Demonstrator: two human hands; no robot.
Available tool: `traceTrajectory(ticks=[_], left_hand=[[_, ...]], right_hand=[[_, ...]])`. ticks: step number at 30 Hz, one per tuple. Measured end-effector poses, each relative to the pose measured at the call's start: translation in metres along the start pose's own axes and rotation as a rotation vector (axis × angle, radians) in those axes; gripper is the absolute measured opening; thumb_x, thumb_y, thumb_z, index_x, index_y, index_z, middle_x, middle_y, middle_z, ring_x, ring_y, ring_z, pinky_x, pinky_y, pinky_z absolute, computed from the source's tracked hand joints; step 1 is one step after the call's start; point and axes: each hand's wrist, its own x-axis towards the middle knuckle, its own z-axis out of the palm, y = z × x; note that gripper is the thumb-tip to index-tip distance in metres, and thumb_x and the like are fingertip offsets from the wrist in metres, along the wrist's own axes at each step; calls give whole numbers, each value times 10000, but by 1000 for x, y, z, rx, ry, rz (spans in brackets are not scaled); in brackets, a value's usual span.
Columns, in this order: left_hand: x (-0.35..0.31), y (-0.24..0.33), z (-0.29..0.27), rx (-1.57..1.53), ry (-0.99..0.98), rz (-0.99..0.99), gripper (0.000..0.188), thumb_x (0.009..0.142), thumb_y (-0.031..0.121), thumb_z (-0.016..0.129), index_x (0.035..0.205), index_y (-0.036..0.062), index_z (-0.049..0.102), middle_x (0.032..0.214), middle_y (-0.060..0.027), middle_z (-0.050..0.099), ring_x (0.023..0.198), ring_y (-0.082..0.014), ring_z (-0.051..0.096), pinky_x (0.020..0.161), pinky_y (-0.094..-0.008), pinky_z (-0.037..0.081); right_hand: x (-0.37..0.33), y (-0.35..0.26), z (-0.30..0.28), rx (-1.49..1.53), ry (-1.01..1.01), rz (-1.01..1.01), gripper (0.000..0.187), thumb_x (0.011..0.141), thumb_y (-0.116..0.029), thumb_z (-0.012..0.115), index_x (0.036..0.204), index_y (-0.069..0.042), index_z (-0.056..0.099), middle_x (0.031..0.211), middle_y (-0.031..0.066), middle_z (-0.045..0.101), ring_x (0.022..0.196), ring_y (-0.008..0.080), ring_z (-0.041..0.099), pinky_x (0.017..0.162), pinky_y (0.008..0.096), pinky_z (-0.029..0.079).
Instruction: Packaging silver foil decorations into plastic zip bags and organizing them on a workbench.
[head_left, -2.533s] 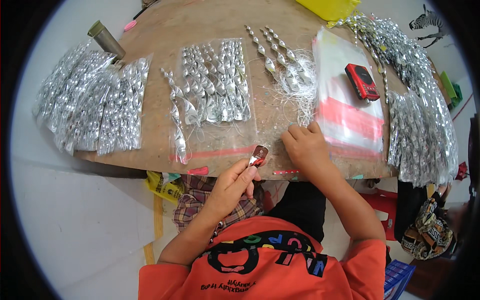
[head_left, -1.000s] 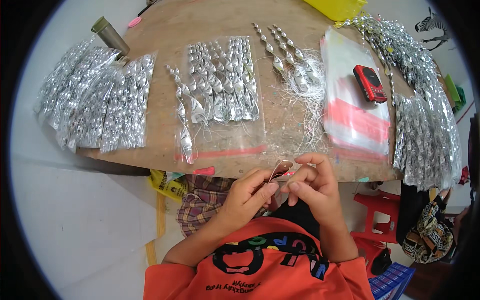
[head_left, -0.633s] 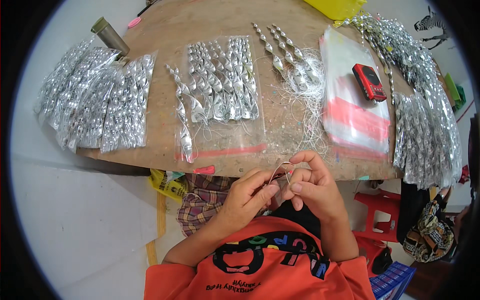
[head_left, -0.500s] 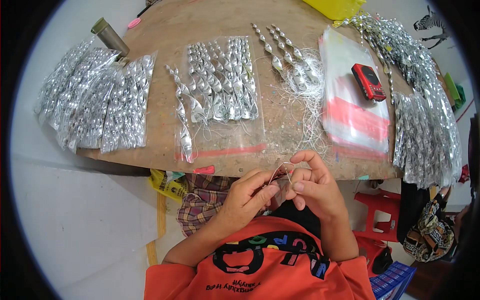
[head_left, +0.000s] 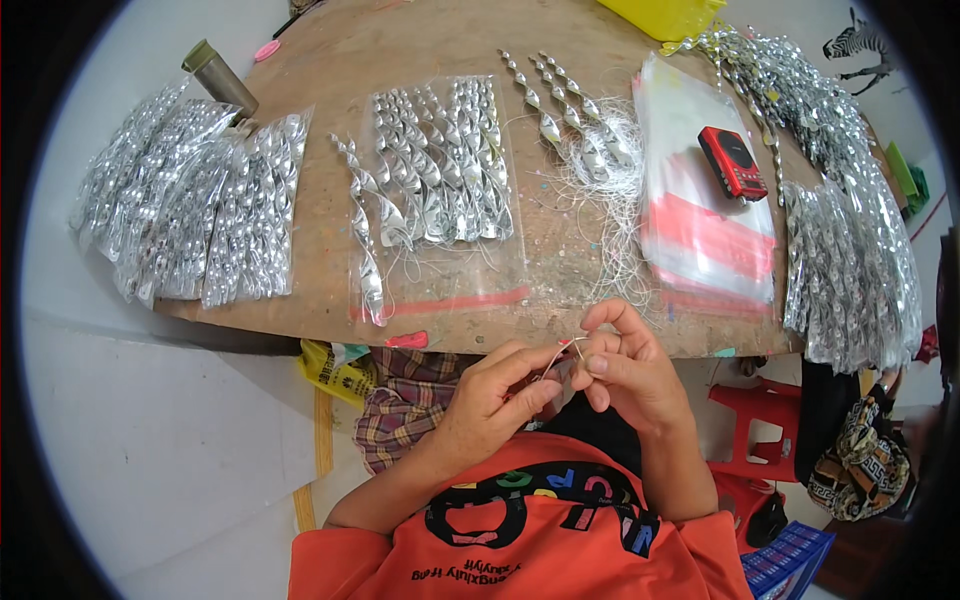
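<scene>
Close together in front of the table's near edge, my left hand [head_left: 505, 390] and my right hand [head_left: 632, 365] both pinch a thin white string [head_left: 566, 345], which arches between the fingertips. A small red spot shows beside it, too small to make out. Beyond my hands lies a clear plastic bag [head_left: 440, 285] with a red strip along its near edge. Several silver twisted foil spirals [head_left: 440, 160] rest in a row on it, and one more spiral [head_left: 368, 250] lies at its left side. Right of these is a tangle of white strings [head_left: 620, 220] with silver spirals [head_left: 565, 90] among it.
Filled bags of spirals [head_left: 200, 200] cover the table's left end, beside a metal flask [head_left: 220, 78]. On the right, a red radio [head_left: 733, 163] sits on stacked clear bags [head_left: 690, 120]; further right lie more silver spirals [head_left: 850, 270]. A red stool [head_left: 755, 420] stands below the table.
The string's loop between my fingertips has changed shape slightly, and my fingers have shifted a little. My head view has turned very slightly; the things on the table stay put.
</scene>
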Motion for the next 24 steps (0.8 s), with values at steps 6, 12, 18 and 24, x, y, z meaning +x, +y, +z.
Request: traceTrajectory(ticks=[6,12,18,24], left_hand=[[3,-1,3,-237,1,27,280,897,88,562,1163,-1,559,1073,-57,551,897,-105,533,785,-247,427],[16,3,-1,-537,31,-200,201,901,130,574,1059,7,583,1008,-31,577,833,-80,536,718,-221,431],[20,-3,-3,-676,-37,-310,187,883,126,598,1045,35,579,897,-14,603,758,-66,541,663,-209,440],[15,-3,-4,-700,-51,-338,203,876,109,603,1061,33,572,901,-16,606,779,-66,553,683,-207,448]], right_hand=[[-2,0,-6,-42,-65,30,181,861,-17,581,1006,-50,479,802,121,660,566,130,593,521,231,489],[-3,0,0,-139,-26,19,177,842,5,582,972,-39,470,763,123,642,566,137,602,455,211,471],[-4,0,-5,-199,-69,19,165,878,-21,569,1012,-38,474,836,96,652,623,114,595,570,212,488],[-4,3,-8,-199,-73,-7,171,893,-24,551,1044,-34,471,861,94,649,663,104,592,589,207,485]])
